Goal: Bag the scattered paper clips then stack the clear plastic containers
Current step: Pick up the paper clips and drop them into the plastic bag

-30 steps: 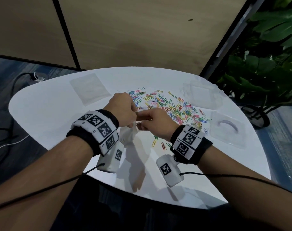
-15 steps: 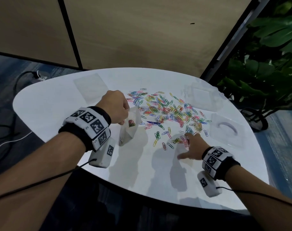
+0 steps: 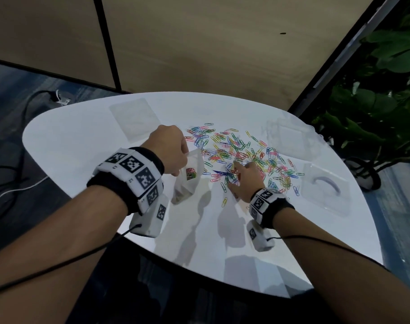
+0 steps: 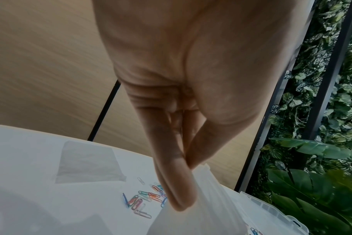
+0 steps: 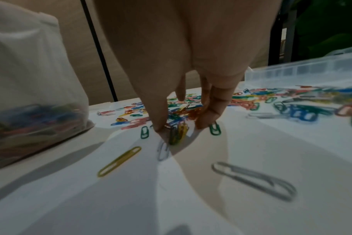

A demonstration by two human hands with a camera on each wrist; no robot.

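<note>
Left hand (image 3: 169, 150) pinches the top edge of the clear plastic bag (image 3: 187, 178); in the left wrist view thumb and forefinger close narrow on the bag's rim, with the other fingers (image 4: 171, 174) running down alongside it. The bag hangs below these fingers with its bottom on the white tabletop (image 3: 82, 146). A small load of coloured clips sits in the bag, below the left fingers.

Right hand (image 3: 245, 181) is lowered onto the near edge of the scattered paper clips (image 3: 246, 153). In the right wrist view thumb and fingers (image 5: 209, 114) point down, tips touching the tabletop and drawn narrow around a small bunch of clips lying between them. Grip is partial: the bunch is bracketed by the tips and still on the surface. A green clip lies just beside the fingertips on either side; a yellow clip and two grey ones lie nearer the wrist. The main pile spreads beyond the fingertips and to their right.

The bag stands just left of the right fingers, apart from them.

Clear plastic containers: one (image 3: 290, 134) beyond the pile, well past the right fingertips; another (image 3: 325, 190) to the right of the right hand, apart. A flat clear bag (image 3: 133, 118) lies beyond the left hand.
</note>
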